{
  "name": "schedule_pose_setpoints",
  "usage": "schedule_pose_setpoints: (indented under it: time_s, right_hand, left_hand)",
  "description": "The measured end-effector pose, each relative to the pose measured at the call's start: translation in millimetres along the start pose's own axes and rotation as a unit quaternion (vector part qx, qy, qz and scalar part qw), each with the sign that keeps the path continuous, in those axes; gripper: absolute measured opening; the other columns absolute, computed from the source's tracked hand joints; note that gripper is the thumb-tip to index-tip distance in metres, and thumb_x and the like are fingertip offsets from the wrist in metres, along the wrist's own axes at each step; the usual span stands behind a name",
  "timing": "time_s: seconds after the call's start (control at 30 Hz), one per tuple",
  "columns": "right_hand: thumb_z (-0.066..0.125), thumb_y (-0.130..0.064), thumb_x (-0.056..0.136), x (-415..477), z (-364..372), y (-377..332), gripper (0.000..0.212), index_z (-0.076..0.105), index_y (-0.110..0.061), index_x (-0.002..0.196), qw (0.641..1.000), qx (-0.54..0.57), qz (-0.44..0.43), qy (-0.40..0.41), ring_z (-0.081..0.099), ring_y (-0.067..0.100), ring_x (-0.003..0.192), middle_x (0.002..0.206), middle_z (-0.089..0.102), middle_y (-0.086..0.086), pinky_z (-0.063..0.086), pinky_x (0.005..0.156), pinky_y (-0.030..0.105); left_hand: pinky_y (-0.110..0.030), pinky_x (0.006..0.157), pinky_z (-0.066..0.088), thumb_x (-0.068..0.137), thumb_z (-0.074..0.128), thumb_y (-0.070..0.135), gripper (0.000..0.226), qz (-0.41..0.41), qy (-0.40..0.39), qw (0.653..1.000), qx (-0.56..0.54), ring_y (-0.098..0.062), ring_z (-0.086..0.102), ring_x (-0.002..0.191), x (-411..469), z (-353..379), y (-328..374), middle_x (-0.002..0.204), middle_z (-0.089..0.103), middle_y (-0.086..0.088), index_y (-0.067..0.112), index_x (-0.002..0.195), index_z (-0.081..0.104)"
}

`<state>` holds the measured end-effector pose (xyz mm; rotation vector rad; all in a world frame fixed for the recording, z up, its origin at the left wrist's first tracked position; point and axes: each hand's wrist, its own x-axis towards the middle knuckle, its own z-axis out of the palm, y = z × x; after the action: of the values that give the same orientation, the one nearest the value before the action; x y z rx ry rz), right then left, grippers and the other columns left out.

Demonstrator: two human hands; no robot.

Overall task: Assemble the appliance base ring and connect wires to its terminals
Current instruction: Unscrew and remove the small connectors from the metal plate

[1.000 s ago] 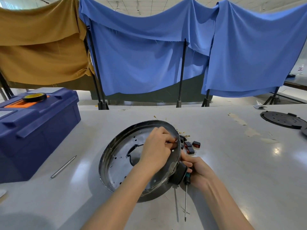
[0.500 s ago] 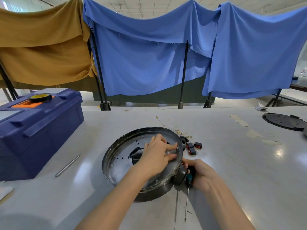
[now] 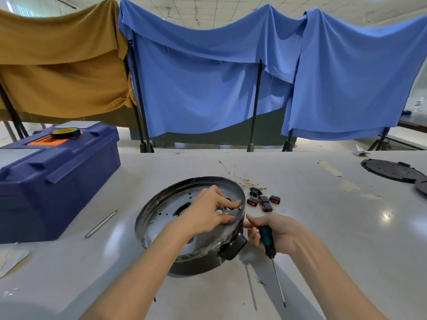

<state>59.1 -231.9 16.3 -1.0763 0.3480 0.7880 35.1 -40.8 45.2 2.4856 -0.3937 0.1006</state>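
A shiny metal base ring (image 3: 159, 218) with a dark lower body sits tilted on the white table, its open side up. My left hand (image 3: 208, 211) reaches inside it, with the fingertips spread and pressing on the inner wall by the right rim. Just outside that rim, my right hand (image 3: 279, 234) grips a teal-handled screwdriver (image 3: 266, 236), shaft pointing toward me, and its fingertips touch the ring's outer wall. A black handle (image 3: 233, 247) sticks out of the ring below. Several red-and-black rocker switches (image 3: 263, 200) and thin wires with brass terminals (image 3: 242, 181) lie behind the ring.
A blue toolbox (image 3: 57, 181) with a tape roll (image 3: 65, 132) on its lid stands at the left. A metal rod (image 3: 101, 224) lies between the toolbox and the ring. A black perforated cover plate (image 3: 392, 170) rests at the far right. Cloth-draped stands line the table's back edge.
My left hand's fingers have uncurled and spread along the ring's inner wall. The ring has tipped lower. My right hand stays beside it with the screwdriver.
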Motion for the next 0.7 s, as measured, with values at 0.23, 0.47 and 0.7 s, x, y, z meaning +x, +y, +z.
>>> schedule_pose_setpoints:
  time_s: [0.23, 0.47, 0.7]
  right_hand:
    - [0.056, -0.005, 0.079, 1, -3, 13, 0.021, 0.057, 0.01, 0.094, 0.991, 0.068, 0.081, -0.077, 0.036, 0.01, 0.026, 0.044, 0.037, 0.002, 0.03, 0.024, 0.015]
    - [0.047, 0.003, 0.079, -5, 1, 22, 0.009, 0.052, 0.001, 0.086, 0.986, 0.141, 0.064, -0.06, 0.04, 0.012, 0.027, 0.049, 0.04, 0.005, 0.035, 0.026, 0.016]
    - [0.043, 0.001, 0.087, -16, 6, 20, 0.012, 0.046, -0.006, 0.077, 0.977, 0.199, 0.059, -0.055, 0.042, 0.015, 0.027, 0.046, 0.042, 0.007, 0.037, 0.026, 0.017]
  left_hand:
    - [-0.026, 0.089, 0.034, 0.083, 0.074, 0.028, 0.037, -0.001, -0.044, 0.999, -0.021, -0.015, 0.041, 0.105, -17, 4, -1, 0.111, 0.044, 0.002, 0.038, 0.117, 0.066]
    - [-0.035, 0.096, 0.036, 0.084, 0.073, 0.028, 0.036, -0.011, -0.055, 0.998, -0.029, -0.015, 0.041, 0.1, -21, 10, 1, 0.107, 0.044, 0.004, 0.04, 0.117, 0.065]
    - [-0.038, 0.095, 0.034, 0.084, 0.072, 0.025, 0.037, -0.027, -0.047, 0.998, -0.042, -0.01, 0.04, 0.089, -21, 15, 0, 0.11, 0.049, -0.001, 0.038, 0.117, 0.066]
